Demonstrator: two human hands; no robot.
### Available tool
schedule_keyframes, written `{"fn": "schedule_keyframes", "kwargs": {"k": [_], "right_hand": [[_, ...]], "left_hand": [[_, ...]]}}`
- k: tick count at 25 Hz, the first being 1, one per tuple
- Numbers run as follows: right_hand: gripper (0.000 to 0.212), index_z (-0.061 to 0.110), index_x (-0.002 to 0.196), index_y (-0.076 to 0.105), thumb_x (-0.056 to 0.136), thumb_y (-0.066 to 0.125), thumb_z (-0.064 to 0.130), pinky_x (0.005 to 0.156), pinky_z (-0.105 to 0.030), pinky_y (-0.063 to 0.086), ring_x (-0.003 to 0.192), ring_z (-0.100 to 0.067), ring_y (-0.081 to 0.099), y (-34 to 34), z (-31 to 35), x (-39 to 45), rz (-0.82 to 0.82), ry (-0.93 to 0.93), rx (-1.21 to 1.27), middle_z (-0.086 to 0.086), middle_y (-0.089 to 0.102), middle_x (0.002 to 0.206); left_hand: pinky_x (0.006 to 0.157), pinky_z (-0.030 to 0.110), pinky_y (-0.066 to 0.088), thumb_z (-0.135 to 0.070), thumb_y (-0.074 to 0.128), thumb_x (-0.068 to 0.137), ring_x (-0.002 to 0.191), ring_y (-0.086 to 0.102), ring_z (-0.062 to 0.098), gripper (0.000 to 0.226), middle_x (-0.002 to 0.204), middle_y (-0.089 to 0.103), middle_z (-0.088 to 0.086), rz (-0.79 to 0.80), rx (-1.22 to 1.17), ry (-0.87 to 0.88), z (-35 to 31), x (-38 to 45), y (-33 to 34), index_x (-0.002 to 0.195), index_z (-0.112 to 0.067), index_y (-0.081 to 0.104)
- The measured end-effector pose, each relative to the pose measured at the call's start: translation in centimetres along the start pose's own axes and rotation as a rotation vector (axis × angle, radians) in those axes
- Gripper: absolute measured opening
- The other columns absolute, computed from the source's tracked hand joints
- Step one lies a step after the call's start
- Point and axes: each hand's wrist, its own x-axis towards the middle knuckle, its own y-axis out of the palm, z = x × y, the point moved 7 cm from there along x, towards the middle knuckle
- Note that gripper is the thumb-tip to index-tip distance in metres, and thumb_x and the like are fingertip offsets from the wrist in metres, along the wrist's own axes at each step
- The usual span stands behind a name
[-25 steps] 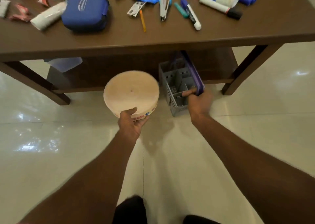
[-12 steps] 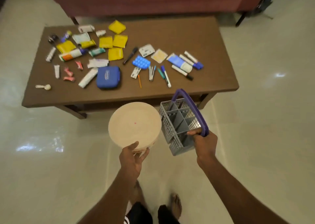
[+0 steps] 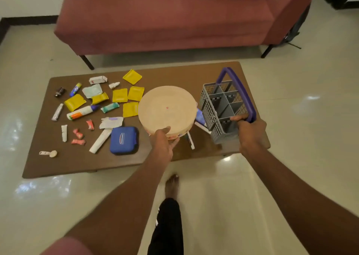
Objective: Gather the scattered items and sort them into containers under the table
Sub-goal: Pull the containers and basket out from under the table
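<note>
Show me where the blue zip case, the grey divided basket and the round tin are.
blue zip case (image 3: 124, 140): head view, middle of its lid.
grey divided basket (image 3: 208, 107): head view, left mesh wall.
round tin (image 3: 167, 107): head view, centre of its lid.

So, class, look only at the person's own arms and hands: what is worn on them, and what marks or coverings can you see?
Both forearms are bare, with no watch, band, ring or glove showing on the left hand or the right hand. A pink short sleeve shows at the upper left arm. The right arm leaves the picture before any sleeve appears.
</note>
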Motion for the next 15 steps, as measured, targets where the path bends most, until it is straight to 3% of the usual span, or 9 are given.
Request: {"fn": "schedule_keyframes", "kwargs": {"k": [2,4,6,9,12,15], "right_hand": [[0.020,0.006,0.101,0.074,0.091,0.060,-0.005,0.082,-0.023,0.053,0.086,-0.008,0.070,3.2,1.0,5.6,-0.008,-0.006,0.021,-0.004,0.075,0.086],[0.023,0.008,0.101,0.075,0.090,0.060,-0.005,0.081,-0.022,0.052,0.091,-0.017,0.072,6.1,1.1,11.2,-0.049,0.016,0.001,-0.002,0.076,0.085],[0.024,0.006,0.099,0.075,0.088,0.059,-0.008,0.072,-0.012,0.049,0.086,-0.015,0.073,8.3,1.5,15.6,-0.092,0.018,-0.006,0.000,0.074,0.078],[0.024,0.007,0.098,0.075,0.088,0.060,-0.009,0.061,-0.003,0.045,0.078,-0.010,0.071,10.0,2.3,20.9,-0.146,-0.013,-0.008,0.004,0.072,0.073],[0.022,0.007,0.097,0.076,0.088,0.062,-0.007,0.063,-0.005,0.047,0.076,-0.011,0.070,9.9,2.1,24.1,-0.211,-0.014,0.002,0.003,0.073,0.074],[0.021,0.005,0.098,0.076,0.087,0.063,-0.008,0.079,-0.015,0.053,0.082,-0.012,0.074,9.6,1.4,26.2,-0.240,0.006,0.024,0.000,0.074,0.077]], "left_hand": [[0.061,0.036,0.060,0.000,0.062,0.088,0.099,0.063,0.030,0.057,0.133,0.061,0.012,0.003,0.049,0.000,-2.2,5.2,4.7,0.142,-0.013,0.050],[0.076,0.044,0.061,0.000,0.057,0.093,0.085,0.057,0.028,0.039,0.122,0.060,0.013,0.012,0.084,-0.018,-3.8,9.8,9.2,0.131,-0.007,0.052],[0.098,0.051,0.054,0.000,0.054,0.095,0.083,0.054,0.028,0.029,0.106,0.057,0.011,0.038,0.152,-0.022,-4.9,13.1,13.1,0.122,-0.011,0.048],[0.096,0.054,0.054,0.002,0.056,0.094,0.077,0.056,0.027,0.029,0.098,0.056,0.010,0.044,0.196,-0.058,-4.5,17.4,17.8,0.118,-0.011,0.047],[0.096,0.056,0.055,0.002,0.059,0.092,0.080,0.057,0.027,0.031,0.105,0.056,0.011,0.041,0.230,-0.103,-2.5,19.1,20.1,0.118,-0.009,0.049],[0.097,0.055,0.055,0.004,0.061,0.091,0.104,0.059,0.034,0.037,0.120,0.057,0.012,0.024,0.214,-0.133,-0.4,19.7,21.2,0.125,-0.007,0.050]]}}
